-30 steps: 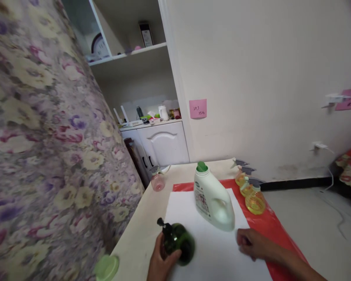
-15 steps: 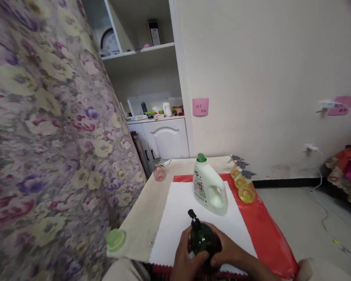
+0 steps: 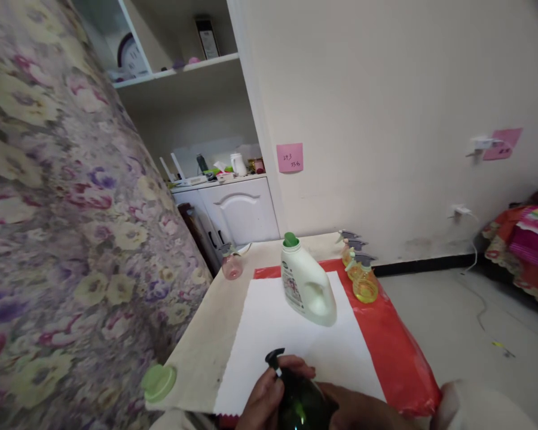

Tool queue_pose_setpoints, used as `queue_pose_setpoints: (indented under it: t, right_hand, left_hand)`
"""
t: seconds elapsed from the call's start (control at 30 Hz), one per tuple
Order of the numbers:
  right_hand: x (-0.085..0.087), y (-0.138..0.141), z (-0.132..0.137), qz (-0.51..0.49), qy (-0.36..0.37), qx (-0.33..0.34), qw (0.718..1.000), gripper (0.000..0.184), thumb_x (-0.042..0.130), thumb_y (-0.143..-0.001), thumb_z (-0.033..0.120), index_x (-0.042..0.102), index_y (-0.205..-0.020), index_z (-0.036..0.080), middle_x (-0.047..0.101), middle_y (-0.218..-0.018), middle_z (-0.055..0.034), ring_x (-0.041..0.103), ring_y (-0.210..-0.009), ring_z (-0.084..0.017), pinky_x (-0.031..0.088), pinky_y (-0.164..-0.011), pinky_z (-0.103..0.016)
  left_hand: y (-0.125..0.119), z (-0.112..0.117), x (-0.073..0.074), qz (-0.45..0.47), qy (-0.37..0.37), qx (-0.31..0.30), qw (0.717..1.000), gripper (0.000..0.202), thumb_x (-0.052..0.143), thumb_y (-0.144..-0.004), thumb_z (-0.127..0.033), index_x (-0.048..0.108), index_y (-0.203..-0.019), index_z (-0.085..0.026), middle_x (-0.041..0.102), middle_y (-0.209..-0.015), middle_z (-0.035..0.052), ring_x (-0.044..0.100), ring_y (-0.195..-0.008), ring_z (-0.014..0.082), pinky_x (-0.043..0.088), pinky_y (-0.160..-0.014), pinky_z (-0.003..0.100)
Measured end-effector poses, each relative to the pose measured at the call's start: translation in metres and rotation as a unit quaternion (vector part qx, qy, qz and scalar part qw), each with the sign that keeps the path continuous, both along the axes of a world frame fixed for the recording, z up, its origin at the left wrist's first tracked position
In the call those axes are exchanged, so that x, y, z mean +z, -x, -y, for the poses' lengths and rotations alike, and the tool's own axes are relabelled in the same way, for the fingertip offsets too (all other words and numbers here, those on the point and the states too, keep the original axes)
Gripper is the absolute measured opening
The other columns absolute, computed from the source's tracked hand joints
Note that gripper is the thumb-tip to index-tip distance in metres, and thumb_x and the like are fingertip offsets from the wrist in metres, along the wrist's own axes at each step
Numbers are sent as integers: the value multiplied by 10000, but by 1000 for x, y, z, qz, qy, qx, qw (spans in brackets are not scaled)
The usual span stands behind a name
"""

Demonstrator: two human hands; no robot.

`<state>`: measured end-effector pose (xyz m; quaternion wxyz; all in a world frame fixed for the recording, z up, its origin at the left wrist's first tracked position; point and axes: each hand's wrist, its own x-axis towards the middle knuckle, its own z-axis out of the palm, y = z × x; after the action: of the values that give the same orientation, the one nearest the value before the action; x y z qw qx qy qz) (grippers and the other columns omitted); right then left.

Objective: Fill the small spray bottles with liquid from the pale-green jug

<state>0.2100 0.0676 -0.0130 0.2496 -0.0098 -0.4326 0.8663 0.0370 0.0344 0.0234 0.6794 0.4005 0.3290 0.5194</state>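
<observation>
A dark green round spray bottle [image 3: 298, 403] with a black nozzle sits at the near edge of the table, over a white sheet [image 3: 296, 340]. My left hand [image 3: 262, 400] wraps round its left side, thumb by the nozzle. Closing on the bottle from the right is my right hand [image 3: 354, 409]. A white detergent jug with a green cap [image 3: 305, 283] stands upright on the white sheet, farther back. Three yellow spray bottles [image 3: 361, 275] stand in a row on the red plastic sheet [image 3: 394, 352], to the jug's right.
A pink spray bottle [image 3: 231, 264] stands at the table's far left. A light green lid [image 3: 159, 382] lies at the near left corner. A flowered curtain [image 3: 63, 227] hangs close on the left. White cabinet and shelves stand behind; the wall carries pink notes.
The green bottle has come toward me to the table's near edge. My right hand left the white sheet and joined the left hand on the bottle. The view shifted.
</observation>
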Motion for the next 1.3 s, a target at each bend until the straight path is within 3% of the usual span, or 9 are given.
queue_pose_setpoints:
  t: [0.13,0.3,0.4,0.53,0.63,0.73,0.9,1.17,1.3]
  right_hand:
    - [6,-4,0,-4,-3,12,1000,910,880,-437,255,543,-1283,254,562,-1304,-21,428,-1284,-320,259,-1094,-370]
    - [12,-6,4,-6,-33,7,999,918,891,-453,365,544,-1297,264,569,-1304,-27,442,-1280,-332,254,-1107,-400]
    - [5,-4,4,-4,-42,-18,999,949,895,-474,361,513,-1336,254,547,-1344,-51,436,-1292,-339,253,-1108,-433]
    - [-7,-1,4,-2,-35,-81,996,1054,911,-452,272,433,-1391,275,516,-1385,-60,385,-1337,-322,266,-1103,-451]
    - [-8,-2,4,5,-31,-89,996,1008,901,-467,248,456,-1372,244,591,-1302,-73,459,-1277,-330,319,-1068,-460]
    - [-1,-4,5,1,-22,-70,997,883,878,-503,227,524,-1311,213,642,-1231,-78,515,-1220,-335,342,-1046,-460]
    - [8,-6,7,9,-11,-46,999,859,873,-507,255,538,-1298,224,652,-1207,-63,514,-1216,-332,342,-1044,-449]
    - [-14,-6,1,51,-55,-105,992,876,885,-483,271,541,-1287,228,631,-1231,-63,553,-1153,-316,395,-990,-435]
    - [-4,-7,3,26,-48,-70,996,896,891,-478,306,539,-1298,219,605,-1268,-67,491,-1227,-333,342,-1047,-441]
  left_hand:
    - [-2,5,-1,24,-6,-35,999,344,697,-739,-448,686,-956,-182,696,-1047,146,532,-1179,366,372,-991,484]
    - [-8,4,-5,16,-21,-2,1000,294,708,-733,-447,668,-874,-193,720,-909,118,532,-1179,354,350,-1007,481]
    - [-11,2,-7,-25,-23,27,999,302,723,-722,-452,665,-869,-194,724,-913,107,587,-1096,324,400,-956,432]
    - [-19,0,-6,-90,15,108,990,301,724,-729,-448,658,-892,-204,730,-916,80,660,-835,244,480,-751,332]
    - [-21,3,0,-89,35,135,986,440,721,-714,-481,650,-1060,-219,725,-997,86,652,-729,214,483,-661,312]
    - [-17,7,7,-42,42,98,993,520,679,-751,-486,620,-1194,-220,683,-1156,124,660,-823,245,491,-712,342]
    - [-12,9,7,33,36,45,998,353,715,-755,-403,667,-1031,-189,705,-1038,123,674,-850,251,498,-755,352]
    - [-21,3,-5,-25,34,178,983,370,836,-608,-350,653,-895,-205,732,-868,56,667,-720,202,500,-670,300]
    - [-20,7,2,-18,18,129,991,449,747,-692,-472,660,-1043,-206,720,-929,77,661,-765,223,502,-693,323]
